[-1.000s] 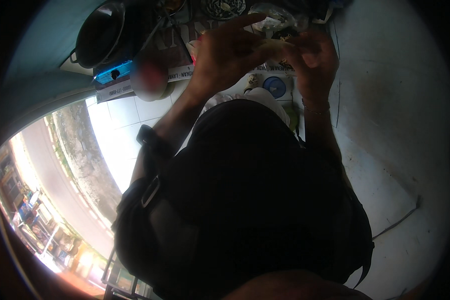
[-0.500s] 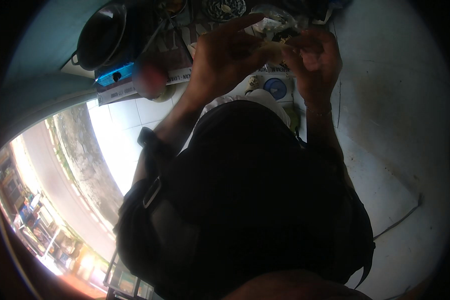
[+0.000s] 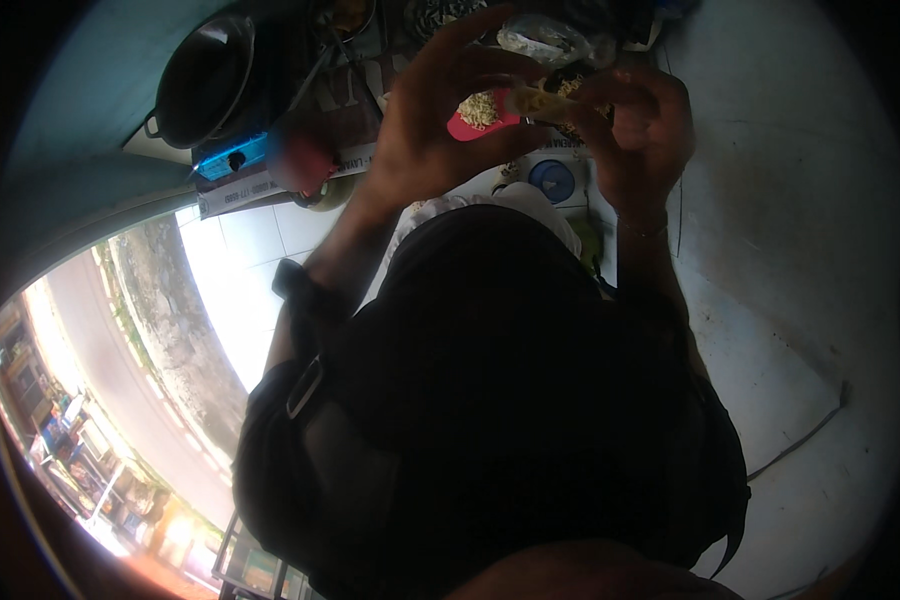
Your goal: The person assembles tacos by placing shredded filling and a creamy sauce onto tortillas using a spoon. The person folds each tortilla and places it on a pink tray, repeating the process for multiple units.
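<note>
My right hand (image 3: 640, 130) pinches a pale, short rolled piece, like a spring roll (image 3: 542, 105), between thumb and fingers. It is raised above the work surface, its left end pointing toward my other hand. My left hand (image 3: 420, 130) is open just left of the roll, thumb and fingers spread wide apart, with nothing in it that I can see. Between the hands, lower down, lies a red plate or board (image 3: 457, 127) with a heap of pale shredded food (image 3: 478, 110). A dark bowl of shredded food (image 3: 573, 88) is partly hidden behind the roll and my right fingers.
A black wok (image 3: 205, 85) sits on a stove with a blue front panel (image 3: 232, 157) at the far left. Clear plastic bags (image 3: 545, 40) lie at the back. Close to my lap is a blue round lid (image 3: 550, 180). A pale wall (image 3: 790, 200) stands right.
My left hand has let go of the roll and spread open, moving slightly left. The red plate now shows between my hands. The roll stays in my right hand.
</note>
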Motion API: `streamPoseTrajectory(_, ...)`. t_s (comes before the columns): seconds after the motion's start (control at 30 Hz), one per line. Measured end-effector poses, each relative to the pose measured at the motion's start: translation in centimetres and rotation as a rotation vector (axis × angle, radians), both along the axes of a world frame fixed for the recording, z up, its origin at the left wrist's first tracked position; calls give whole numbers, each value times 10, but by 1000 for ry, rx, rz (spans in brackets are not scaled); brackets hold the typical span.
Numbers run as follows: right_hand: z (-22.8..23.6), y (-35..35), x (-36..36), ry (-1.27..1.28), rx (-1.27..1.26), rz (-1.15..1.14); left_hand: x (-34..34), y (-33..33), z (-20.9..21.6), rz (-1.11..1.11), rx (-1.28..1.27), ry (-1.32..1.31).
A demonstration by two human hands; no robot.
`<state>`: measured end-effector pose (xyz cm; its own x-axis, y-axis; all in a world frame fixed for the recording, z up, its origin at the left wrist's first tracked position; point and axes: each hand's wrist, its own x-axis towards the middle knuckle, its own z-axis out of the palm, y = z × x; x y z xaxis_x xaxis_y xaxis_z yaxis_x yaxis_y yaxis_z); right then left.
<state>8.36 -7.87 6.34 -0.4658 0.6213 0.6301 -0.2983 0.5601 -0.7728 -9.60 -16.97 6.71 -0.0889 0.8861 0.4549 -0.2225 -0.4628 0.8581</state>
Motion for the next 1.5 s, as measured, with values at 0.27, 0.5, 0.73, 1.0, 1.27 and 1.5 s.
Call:
streamPoseTrajectory(0.27, 3, 0, -3, -9, -15, -5, -11, -3, 8, 216, 200, 376)
streamPoseTrajectory(0.5, 1, -1, -2, -18, -139, 40, -1, -3, 10, 692, 482, 782)
streamPoseTrajectory(0.73, 2, 3, -1, -13, -197, 42, -3, -6, 13, 744, 454, 979)
streamPoseTrajectory(1.0, 7, 6, 2, 7, -200, 73, 1, 1, 10, 367, 108, 412)
streamPoseTrajectory(1.27, 13, 8, 0, -106, -106, 72, 12, 4, -3, 65, -258, 96)
streamPoseTrajectory(1.5, 21, 2, -2, -169, -221, 108, 10, 0, -3, 96, -286, -9)
